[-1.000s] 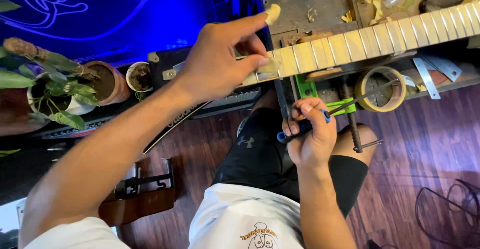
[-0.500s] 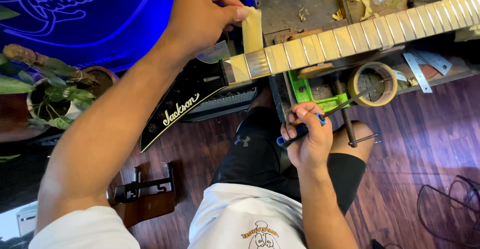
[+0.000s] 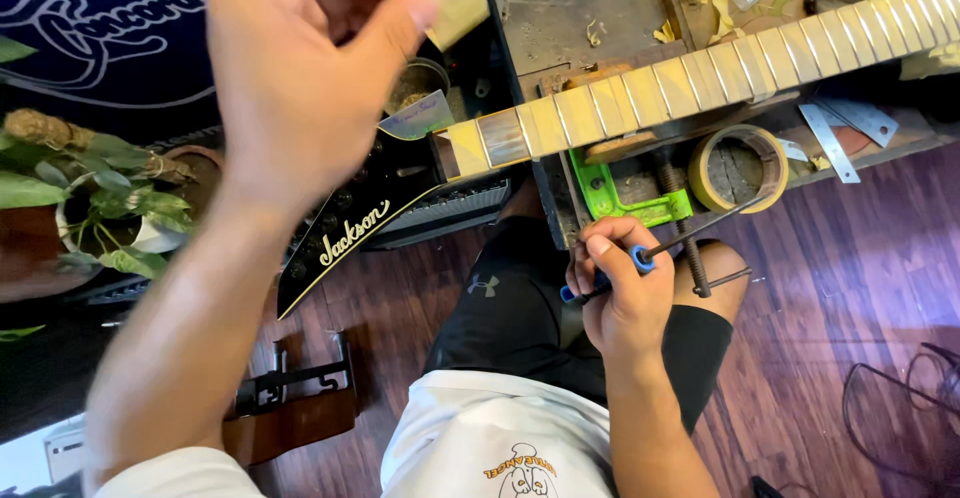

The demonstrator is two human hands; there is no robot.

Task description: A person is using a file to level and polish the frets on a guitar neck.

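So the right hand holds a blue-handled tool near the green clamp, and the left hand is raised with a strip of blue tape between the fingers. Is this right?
Not quite: the strip is pale yellow, not blue. The head view shows the left hand raised with a pale yellow strip of tape between the fingers, while the right hand holds the blue-handled tool near the green clamp.

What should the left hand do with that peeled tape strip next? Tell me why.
Probably drop the masking tape strip aside. The left hand pinches it, lifted clear of the guitar neck, whose end frets look bare, while the right hand holds a blue-handled tool.
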